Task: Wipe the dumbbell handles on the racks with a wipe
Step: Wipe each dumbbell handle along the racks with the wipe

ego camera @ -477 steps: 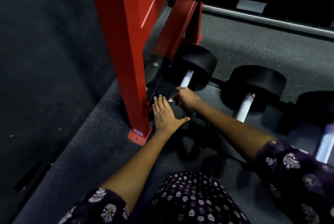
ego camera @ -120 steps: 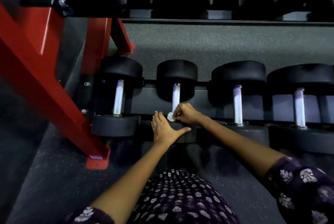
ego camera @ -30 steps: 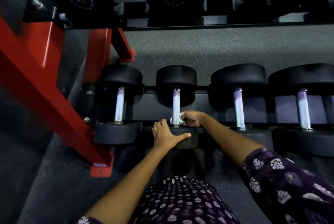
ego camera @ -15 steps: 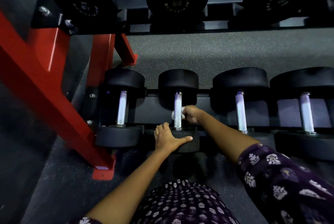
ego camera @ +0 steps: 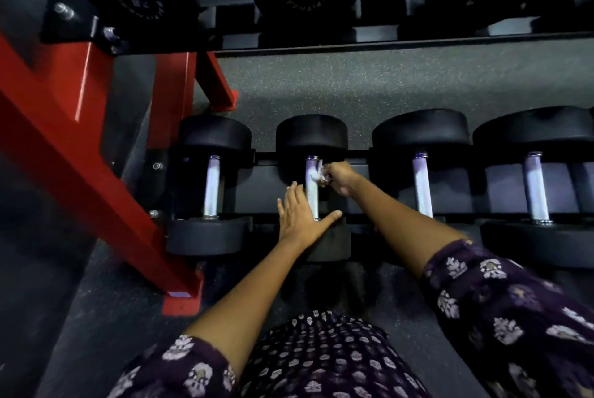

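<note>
- Four dumbbells in lower rack row; three on upper shelf.
- My right hand [ego camera: 340,177] pinches one wipe [ego camera: 318,174] against second handle [ego camera: 311,187], near its far end.
- My left hand [ego camera: 300,214] lies flat, fingers straight, on that dumbbell's near head [ego camera: 334,241].

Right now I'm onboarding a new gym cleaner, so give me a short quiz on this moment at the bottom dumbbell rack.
1. True or false: the right hand holds the wipe against the far end of the second handle from the red frame.
2. Multiple choice: the left hand is
A. gripping the first dumbbell's handle
B. lying flat, fingers straight, on the near head of the dumbbell being wiped
C. holding a second wipe
3. Fill in: to the right of the wiped handle, ___ more bottom-row handles are in view.

Key: 1 true; 2 B; 3 two.
</note>
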